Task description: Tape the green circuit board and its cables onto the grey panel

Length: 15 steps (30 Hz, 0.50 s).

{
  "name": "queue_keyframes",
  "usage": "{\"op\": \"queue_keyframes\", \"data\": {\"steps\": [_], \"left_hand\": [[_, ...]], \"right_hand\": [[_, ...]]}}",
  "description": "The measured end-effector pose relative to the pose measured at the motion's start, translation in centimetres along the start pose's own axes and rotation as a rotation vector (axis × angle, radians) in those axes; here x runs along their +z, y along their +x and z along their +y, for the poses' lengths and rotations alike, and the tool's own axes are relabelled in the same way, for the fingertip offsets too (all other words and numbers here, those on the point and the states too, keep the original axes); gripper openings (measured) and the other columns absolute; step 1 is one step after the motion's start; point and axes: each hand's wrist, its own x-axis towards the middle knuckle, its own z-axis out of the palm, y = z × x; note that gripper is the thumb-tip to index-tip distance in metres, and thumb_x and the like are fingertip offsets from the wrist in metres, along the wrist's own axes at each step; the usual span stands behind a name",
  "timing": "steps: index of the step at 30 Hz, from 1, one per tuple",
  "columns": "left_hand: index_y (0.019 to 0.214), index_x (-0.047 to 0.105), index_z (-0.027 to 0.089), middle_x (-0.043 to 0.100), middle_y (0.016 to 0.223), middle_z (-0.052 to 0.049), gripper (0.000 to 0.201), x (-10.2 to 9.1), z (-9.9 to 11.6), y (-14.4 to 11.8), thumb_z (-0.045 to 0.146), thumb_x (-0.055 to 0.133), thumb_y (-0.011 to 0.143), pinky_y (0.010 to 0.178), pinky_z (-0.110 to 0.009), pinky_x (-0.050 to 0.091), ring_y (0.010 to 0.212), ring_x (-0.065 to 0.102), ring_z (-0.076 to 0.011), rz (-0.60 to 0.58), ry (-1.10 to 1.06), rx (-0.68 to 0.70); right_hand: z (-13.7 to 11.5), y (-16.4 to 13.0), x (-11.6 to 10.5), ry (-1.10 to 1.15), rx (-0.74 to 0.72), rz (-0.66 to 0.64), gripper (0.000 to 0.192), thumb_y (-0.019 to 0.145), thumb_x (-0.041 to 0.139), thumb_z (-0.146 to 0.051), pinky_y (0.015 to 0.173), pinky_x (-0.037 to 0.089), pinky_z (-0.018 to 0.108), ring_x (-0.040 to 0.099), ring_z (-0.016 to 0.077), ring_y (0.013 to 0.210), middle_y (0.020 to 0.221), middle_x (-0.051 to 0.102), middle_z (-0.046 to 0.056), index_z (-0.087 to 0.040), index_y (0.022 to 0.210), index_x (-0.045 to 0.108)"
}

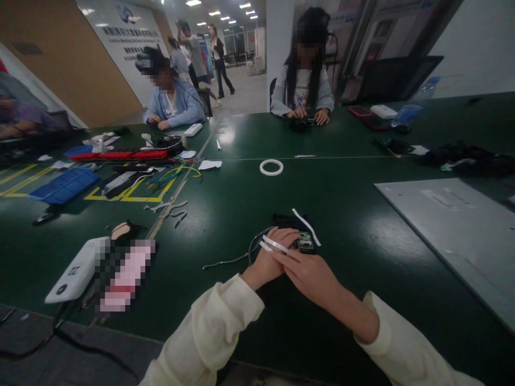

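Cream sleeves first, closest to us, and both of our hands meet over the dark green table [362,225]. Our left hand [269,258] sits curled, fingers bent around a small green circuit board [304,242] that peeks out just past its fingertips. Our right hand [309,273] lies across the left, its fingers stretched flat and pointing toward the left knuckles. A strip of white tape [273,244] runs over the left fingers, right at the right fingertips; whether those fingertips pinch it or merely rest on it, we cannot tell from this angle. A second white strip [306,224] lies loose just beyond the board. A thin grey cable [233,260] trails away from under the left hand, out past the wrist. Something black [285,220] sits behind the board, too dark to make out. Well beyond the fingers, a white tape ring [271,167] lies flat. Far across the table, a person in a grey top [301,86] works with both hands down. Off to the left of our left hand, a white power bank [76,271] rests near the edge
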Motion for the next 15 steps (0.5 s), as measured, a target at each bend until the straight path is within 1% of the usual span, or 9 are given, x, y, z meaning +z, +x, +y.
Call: {"op": "queue_keyframes", "data": {"steps": [2, 4, 7, 9, 10, 12, 13, 14, 15], "left_hand": [[0.116, 0.054, 0.021, 0.057, 0.124, -0.006, 0.030, -0.1, 0.1, 0.1, 0.026, 0.044, 0.088, 0.109, -0.042, 0.028, 0.119, 0.048, -0.0182, 0.000, 0.017, -0.015], [0.116, 0.054, 0.021, 0.057, 0.123, -0.005, 0.029, 0.0, 0.1, 0.2, 0.028, 0.045, 0.089, 0.109, -0.043, 0.028, 0.119, 0.049, -0.0180, 0.001, 0.021, -0.018], [0.117, 0.053, 0.021, 0.056, 0.125, -0.006, 0.031, 0.2, 0.0, 0.1, 0.028, 0.048, 0.087, 0.108, -0.043, 0.028, 0.120, 0.048, -0.0181, 0.014, 0.029, -0.002], [0.119, 0.051, 0.020, 0.053, 0.129, -0.008, 0.036, 0.2, -0.1, 0.0, 0.028, 0.053, 0.084, 0.108, -0.044, 0.029, 0.121, 0.047, -0.0197, 0.018, 0.054, 0.013], [0.120, 0.050, 0.020, 0.051, 0.130, -0.009, 0.039, 0.2, 0.0, 0.0, 0.027, 0.055, 0.082, 0.108, -0.045, 0.029, 0.122, 0.046, -0.0208, 0.015, 0.076, 0.018], [0.121, 0.048, 0.020, 0.050, 0.131, -0.009, 0.042, 0.1, 0.1, 0.0, 0.027, 0.057, 0.080, 0.107, -0.046, 0.030, 0.122, 0.046, -0.0224, -0.005, 0.128, 0.018], [0.120, 0.048, 0.021, 0.050, 0.130, -0.009, 0.041, 0.0, 0.2, 0.1, 0.027, 0.057, 0.080, 0.106, -0.047, 0.031, 0.122, 0.046, -0.0227, -0.016, 0.151, 0.013], [0.120, 0.048, 0.021, 0.051, 0.129, -0.009, 0.041, -0.1, 0.4, 0.1, 0.027, 0.058, 0.081, 0.106, -0.047, 0.031, 0.121, 0.047, -0.0229, -0.024, 0.167, 0.009], [0.119, 0.049, 0.021, 0.051, 0.128, -0.008, 0.040, -0.2, 0.4, 0.2, 0.027, 0.057, 0.081, 0.105, -0.047, 0.032, 0.120, 0.047, -0.0228, -0.030, 0.176, 0.006]], "right_hand": [[-0.2, -0.3, 0.1, -0.137, -0.028, -0.049, 0.043, 0.089, 0.042, -0.014, 0.058, 0.047, 0.029, 0.063, 0.0180, 0.067, 0.089, 0.067, 0.008, -0.018, 0.130, 0.050], [-0.6, -0.5, -0.3, -0.164, -0.036, -0.074, 0.044, 0.090, 0.042, -0.017, 0.054, 0.044, 0.026, 0.062, 0.0158, 0.061, 0.080, 0.067, 0.004, -0.019, 0.133, 0.047], [-0.8, -0.7, -1.7, -0.130, -0.025, -0.070, 0.042, 0.092, 0.042, -0.023, 0.053, 0.042, 0.024, 0.060, 0.0128, 0.059, 0.078, 0.066, 0.002, -0.021, 0.133, 0.045], [0.2, -1.0, -2.9, -0.106, 0.032, -0.022, 0.041, 0.093, 0.040, -0.029, 0.052, 0.041, 0.022, 0.058, 0.0109, 0.056, 0.076, 0.065, 0.001, -0.020, 0.132, 0.045], [1.3, -1.1, -3.6, -0.108, 0.089, 0.020, 0.041, 0.094, 0.039, -0.031, 0.051, 0.040, 0.022, 0.057, 0.0102, 0.054, 0.074, 0.064, 0.001, -0.019, 0.132, 0.045], [4.8, -1.8, -4.8, -0.157, 0.261, 0.121, 0.044, 0.094, 0.038, -0.035, 0.048, 0.039, 0.021, 0.055, 0.0103, 0.052, 0.073, 0.063, 0.001, -0.018, 0.135, 0.042], [7.1, -2.2, -5.3, -0.209, 0.352, 0.179, 0.045, 0.093, 0.038, -0.037, 0.051, 0.041, 0.023, 0.057, 0.0122, 0.057, 0.079, 0.064, 0.002, -0.019, 0.135, 0.041], [9.7, -2.8, -5.8, -0.266, 0.420, 0.235, 0.046, 0.092, 0.039, -0.037, 0.057, 0.044, 0.026, 0.060, 0.0153, 0.067, 0.088, 0.064, 0.005, -0.019, 0.134, 0.042], [12.3, -3.6, -6.1, -0.321, 0.469, 0.284, 0.046, 0.091, 0.040, -0.036, 0.068, 0.046, 0.030, 0.060, 0.0200, 0.083, 0.101, 0.062, 0.010, -0.017, 0.132, 0.044]]}}
